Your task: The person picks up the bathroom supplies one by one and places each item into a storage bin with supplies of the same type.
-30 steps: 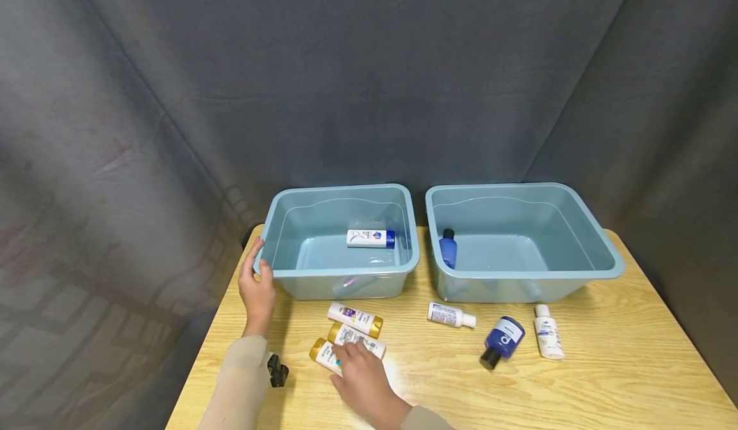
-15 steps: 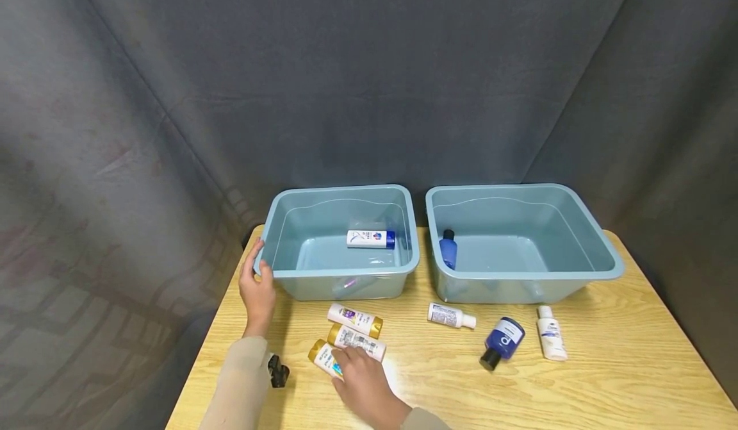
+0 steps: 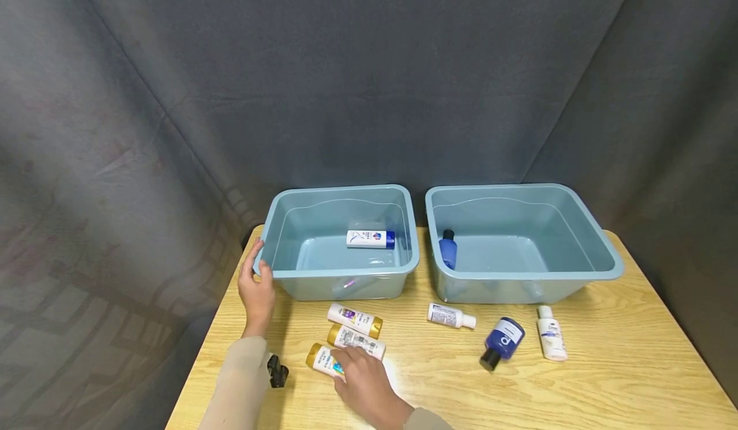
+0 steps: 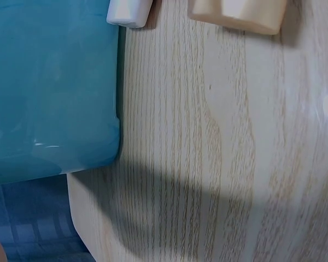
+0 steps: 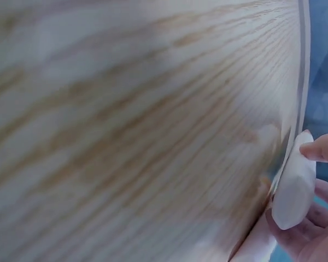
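In the head view my left hand (image 3: 256,295) holds the front left corner of the left blue tub (image 3: 340,274). My right hand (image 3: 366,379) pinches a white bottle with a gold cap (image 3: 327,360), thumb on one side and fingers on the other. The right wrist view shows the white end of this bottle (image 5: 295,191) between thumb and fingers. Just beyond it lie two more white bottles with gold caps, a middle one (image 3: 359,341) and a far one (image 3: 354,318). The left wrist view shows the left tub's side (image 4: 54,98) and hardly any of the hand.
A white bottle with a blue cap (image 3: 369,239) lies in the left tub. The right blue tub (image 3: 524,275) holds a blue bottle (image 3: 448,250). Before it lie a small white bottle (image 3: 450,315), a dark blue bottle (image 3: 504,339) and another white bottle (image 3: 551,335).
The bottle under my right hand has turned slightly, its gold cap swinging left and nearer to me. The rightmost white bottle shifted a little to the right. My left hand stays on the tub.
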### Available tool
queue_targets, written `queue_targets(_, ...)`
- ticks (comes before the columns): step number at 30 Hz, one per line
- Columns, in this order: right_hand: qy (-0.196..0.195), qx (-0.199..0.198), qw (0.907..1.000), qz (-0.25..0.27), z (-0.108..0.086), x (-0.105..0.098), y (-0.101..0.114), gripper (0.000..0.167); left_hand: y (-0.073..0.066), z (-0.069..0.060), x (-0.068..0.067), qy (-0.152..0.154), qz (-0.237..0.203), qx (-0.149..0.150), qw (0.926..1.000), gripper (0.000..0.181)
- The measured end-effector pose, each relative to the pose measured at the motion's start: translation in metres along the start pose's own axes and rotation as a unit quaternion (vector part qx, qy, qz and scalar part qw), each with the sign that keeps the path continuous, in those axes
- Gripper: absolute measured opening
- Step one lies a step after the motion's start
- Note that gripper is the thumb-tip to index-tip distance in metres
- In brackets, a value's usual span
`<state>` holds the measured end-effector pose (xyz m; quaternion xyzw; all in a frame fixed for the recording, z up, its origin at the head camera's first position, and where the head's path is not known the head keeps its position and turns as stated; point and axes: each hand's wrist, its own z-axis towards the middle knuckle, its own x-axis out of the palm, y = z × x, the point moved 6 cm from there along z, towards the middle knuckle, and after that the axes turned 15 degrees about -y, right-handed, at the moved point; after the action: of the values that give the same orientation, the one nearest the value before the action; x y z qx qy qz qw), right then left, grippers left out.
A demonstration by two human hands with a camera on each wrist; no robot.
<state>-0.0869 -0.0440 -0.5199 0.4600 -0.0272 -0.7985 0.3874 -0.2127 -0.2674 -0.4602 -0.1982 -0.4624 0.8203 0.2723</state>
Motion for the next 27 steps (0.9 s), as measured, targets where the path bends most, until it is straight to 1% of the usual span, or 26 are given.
queue_targets(4, 0.004, 0.005, 0.9998, 0.017, 0.002, -0.004, -0.001, 0.042, 0.000, 0.000, 0.000, 0.002, 0.002, -0.005, 1.0000, 0.042)
queue_targets(8, 0.020, 0.027, 0.9989, 0.032, 0.005, -0.008, -0.003, 0.042, 0.001, 0.001, 0.000, 0.003, 0.004, -0.008, 1.0000, 0.043)
queue_targets(12, 0.024, 0.041, 0.9982, 0.037, 0.008, -0.012, -0.005, 0.041, 0.000, 0.001, -0.001, 0.004, 0.002, -0.012, 0.9999, 0.042)
queue_targets(15, 0.017, 0.041, 0.9981, 0.043, 0.010, -0.016, -0.006, 0.042, 0.000, 0.000, -0.002, 0.004, -0.002, -0.015, 0.9999, 0.042)
queue_targets(19, 0.002, 0.033, 0.9981, 0.052, 0.012, -0.023, -0.005, 0.043, -0.001, 0.000, -0.002, 0.001, -0.007, -0.015, 0.9999, 0.042)
queue_targets(27, -0.047, -0.006, 0.9965, 0.069, 0.019, -0.039, -0.001, 0.045, -0.001, 0.002, -0.001, 0.001, -0.002, -0.021, 0.9998, 0.043)
